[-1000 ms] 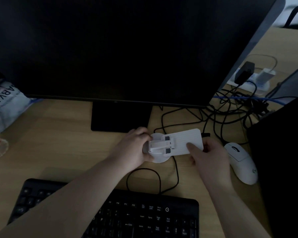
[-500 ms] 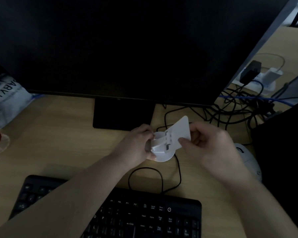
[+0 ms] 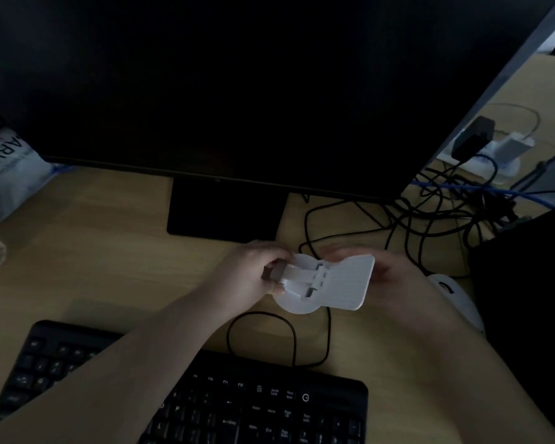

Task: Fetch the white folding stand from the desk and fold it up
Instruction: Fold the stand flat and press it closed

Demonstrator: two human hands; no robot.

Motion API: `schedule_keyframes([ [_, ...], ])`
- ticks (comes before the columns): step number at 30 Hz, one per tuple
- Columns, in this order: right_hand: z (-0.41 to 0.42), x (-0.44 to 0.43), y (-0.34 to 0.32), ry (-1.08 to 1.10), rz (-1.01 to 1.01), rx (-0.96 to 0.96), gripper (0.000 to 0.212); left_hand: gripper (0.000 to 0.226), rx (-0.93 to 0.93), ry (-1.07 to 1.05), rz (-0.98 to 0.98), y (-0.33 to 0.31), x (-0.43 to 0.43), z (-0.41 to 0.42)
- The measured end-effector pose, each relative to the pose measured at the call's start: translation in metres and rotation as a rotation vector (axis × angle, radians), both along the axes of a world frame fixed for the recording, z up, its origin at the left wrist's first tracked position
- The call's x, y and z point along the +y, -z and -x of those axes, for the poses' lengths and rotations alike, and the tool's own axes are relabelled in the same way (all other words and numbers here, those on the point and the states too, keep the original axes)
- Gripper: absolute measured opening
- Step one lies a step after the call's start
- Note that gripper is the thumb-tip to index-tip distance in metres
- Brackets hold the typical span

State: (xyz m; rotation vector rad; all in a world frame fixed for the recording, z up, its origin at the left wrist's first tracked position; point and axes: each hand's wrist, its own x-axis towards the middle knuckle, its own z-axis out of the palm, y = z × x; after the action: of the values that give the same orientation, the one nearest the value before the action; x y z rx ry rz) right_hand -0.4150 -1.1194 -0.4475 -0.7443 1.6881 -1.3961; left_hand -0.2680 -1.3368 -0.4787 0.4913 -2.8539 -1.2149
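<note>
Above the black keyboard [image 3: 205,395], the white folding stand [image 3: 327,283] is gripped at its hinged end by the left hand [image 3: 247,277] and at its plate by the right hand [image 3: 394,280]. The stand is seen fetched but judged still only part-folded, before the dark monitor [image 3: 237,91].

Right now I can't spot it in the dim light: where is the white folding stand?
In the head view, the white folding stand is held between left hand and right hand, between monitor base and keyboard.
</note>
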Motion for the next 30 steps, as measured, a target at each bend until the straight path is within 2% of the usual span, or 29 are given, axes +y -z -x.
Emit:
schedule_keyframes([
  [3, 0.0, 0.001, 0.004, -0.013, 0.1, 0.001, 0.023, 0.044, 0.015, -0.019, -0.004, -0.001, 0.001, 0.0],
  [6, -0.004, 0.0, 0.005, 0.002, 0.126, 0.088, 0.025, 0.029, 0.075, -0.051, 0.009, -0.002, 0.003, 0.001],
  [8, -0.006, -0.002, 0.006, 0.083, 0.101, 0.169, 0.035, 0.022, 0.105, -0.1, 0.018, -0.006, 0.006, 0.001],
  [11, -0.013, -0.004, 0.008, 0.158, 0.083, 0.286, 0.028, 0.026, 0.145, -0.148, -0.021, -0.013, 0.007, -0.001],
  [15, -0.031, -0.012, 0.009, 0.247, 0.006, 0.479, 0.022, 0.039, 0.098, -0.125, -0.189, -0.018, 0.008, -0.01],
  [17, -0.042, -0.017, 0.007, 0.265, 0.023, 0.637, 0.016, 0.035, 0.103, -0.126, -0.232, -0.016, 0.01, -0.013],
  [19, -0.049, -0.021, 0.01, 0.238, 0.029, 0.75, 0.02, 0.025, 0.144, -0.121, -0.234, -0.012, 0.01, -0.014],
  [22, -0.05, -0.022, 0.018, 0.228, 0.016, 0.717, 0.019, 0.017, 0.189, -0.108, -0.174, -0.008, 0.008, -0.016],
  [27, -0.052, -0.019, 0.017, 0.26, -0.024, 0.437, 0.029, 0.011, 0.222, -0.06, -0.026, -0.005, 0.005, -0.017],
  [30, -0.051, -0.017, 0.018, 0.257, -0.054, 0.425, 0.029, 0.014, 0.194, -0.045, -0.003, -0.007, 0.003, -0.018],
])
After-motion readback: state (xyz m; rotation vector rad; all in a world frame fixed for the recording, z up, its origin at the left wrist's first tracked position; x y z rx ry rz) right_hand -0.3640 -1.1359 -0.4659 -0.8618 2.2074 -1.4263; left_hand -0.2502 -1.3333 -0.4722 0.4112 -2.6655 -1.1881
